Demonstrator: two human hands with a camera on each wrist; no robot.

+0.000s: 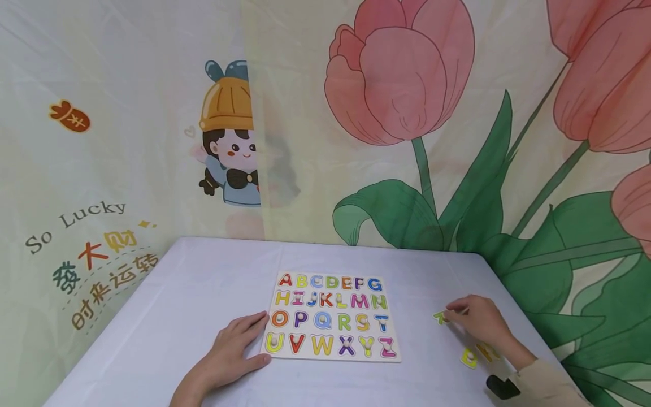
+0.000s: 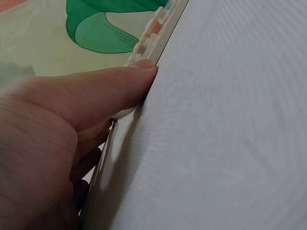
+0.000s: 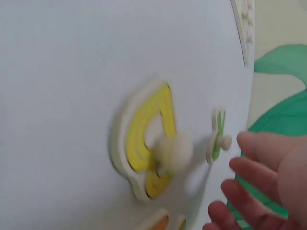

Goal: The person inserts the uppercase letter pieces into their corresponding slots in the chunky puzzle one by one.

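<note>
A white alphabet puzzle board (image 1: 331,333) lies on the table, with coloured letters A to Z in rows. My left hand (image 1: 231,345) rests at its near left corner, fingers fairly straight against the left edge. In the left wrist view the thumb (image 2: 110,88) touches the board's side. Over on the right, my right hand (image 1: 480,321) reaches to a small green letter piece (image 1: 439,318). The right wrist view shows this piece's knob just off the loosely bent fingers (image 3: 259,148). Nearer my right wrist lie a yellow letter piece (image 1: 468,358) and an orange one (image 1: 487,352).
The white-covered table (image 1: 193,294) ends at its far edge before a printed cloth backdrop (image 1: 300,215) with tulips and a cartoon figure. A black object (image 1: 502,388) sits at the right sleeve (image 1: 546,384). Many letters on the board carry small round knobs.
</note>
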